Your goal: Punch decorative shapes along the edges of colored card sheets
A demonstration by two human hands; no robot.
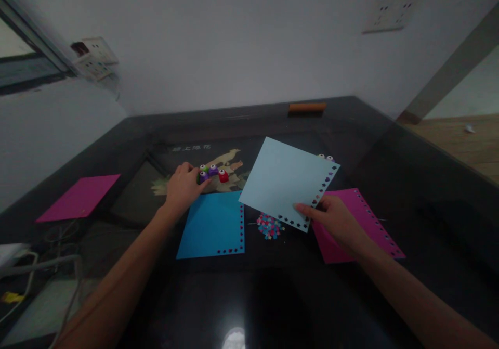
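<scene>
My right hand [337, 219] pinches the lower right part of a light blue paper sheet [284, 180], held tilted above the table. Star, heart and other small shapes are punched along two of its edges. At the left, my left hand [184, 185] curls around the near side of several small craft punches with big eyes. Its thumb lies against a purple craft punch [203, 176]; a red craft punch [223, 176] sits just right of it. Below lie a blue sheet [212, 227] with punched edges and a pile of paper confetti [270, 226].
A punched magenta sheet [360, 229] lies under my right hand, and a plain magenta sheet [80, 197] at far left. More eyed punches [326, 157] show behind the raised sheet. A brown roll [307, 107] lies at the back edge; white cables [74, 260] are at left.
</scene>
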